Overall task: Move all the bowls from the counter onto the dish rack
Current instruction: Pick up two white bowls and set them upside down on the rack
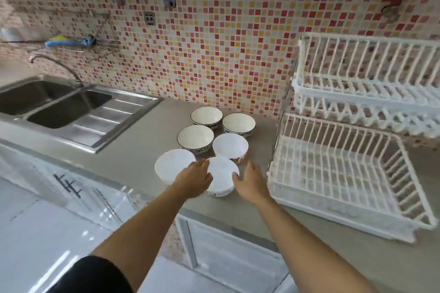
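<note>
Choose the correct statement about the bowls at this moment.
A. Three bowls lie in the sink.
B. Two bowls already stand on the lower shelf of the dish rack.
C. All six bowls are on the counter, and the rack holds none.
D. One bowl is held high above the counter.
C: six bowls sit grouped on the counter, both hands close around the nearest bowl, and the white dish rack shows only bare wires.

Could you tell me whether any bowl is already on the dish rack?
No, the dish rack holds nothing.
</note>
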### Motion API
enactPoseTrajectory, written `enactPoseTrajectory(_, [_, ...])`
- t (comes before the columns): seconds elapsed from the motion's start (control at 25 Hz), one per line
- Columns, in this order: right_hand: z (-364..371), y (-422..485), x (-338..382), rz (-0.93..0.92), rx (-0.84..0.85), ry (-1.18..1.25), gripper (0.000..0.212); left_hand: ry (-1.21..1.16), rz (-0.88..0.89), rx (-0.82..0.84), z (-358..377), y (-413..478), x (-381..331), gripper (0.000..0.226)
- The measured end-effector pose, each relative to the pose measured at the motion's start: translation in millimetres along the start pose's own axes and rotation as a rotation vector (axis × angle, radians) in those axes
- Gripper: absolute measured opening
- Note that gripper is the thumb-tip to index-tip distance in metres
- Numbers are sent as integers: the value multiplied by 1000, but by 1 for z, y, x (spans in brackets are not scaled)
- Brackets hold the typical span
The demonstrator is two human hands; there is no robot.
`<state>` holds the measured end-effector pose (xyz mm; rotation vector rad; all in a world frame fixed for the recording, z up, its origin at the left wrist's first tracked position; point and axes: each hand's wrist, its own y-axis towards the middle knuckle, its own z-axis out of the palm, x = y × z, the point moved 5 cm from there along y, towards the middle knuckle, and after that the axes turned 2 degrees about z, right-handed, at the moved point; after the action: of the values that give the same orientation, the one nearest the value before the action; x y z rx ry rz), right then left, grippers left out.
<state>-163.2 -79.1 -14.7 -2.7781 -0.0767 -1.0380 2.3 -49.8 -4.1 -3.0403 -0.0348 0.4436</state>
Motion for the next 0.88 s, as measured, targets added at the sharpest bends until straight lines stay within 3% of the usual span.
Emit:
enactPoseTrajectory(0.2, [81, 30, -52, 441, 125, 402, 75, 32, -58, 3, 55, 12, 22, 44])
enactPoseTrajectory(0.36, [114, 40, -52, 486, 157, 679, 46, -61, -35, 28, 74, 15, 21, 46])
enactPoseTrajectory(0.44, [104, 35, -51, 422, 96, 521, 47, -72, -60, 28, 73, 13, 24, 44])
enactPoseTrajectory(0.56, [60, 18, -29, 215, 85, 125, 50, 104, -52, -166, 28, 16, 22, 48])
enactPoseTrajectory(0.76, [-41, -26, 55, -143, -50, -267, 62, 241, 455, -337, -67, 30, -28, 74])
enactPoseTrajectory(0.88, [-103, -54, 107, -350, -259, -233, 58, 239, 531, -517, -140, 27, -49, 88])
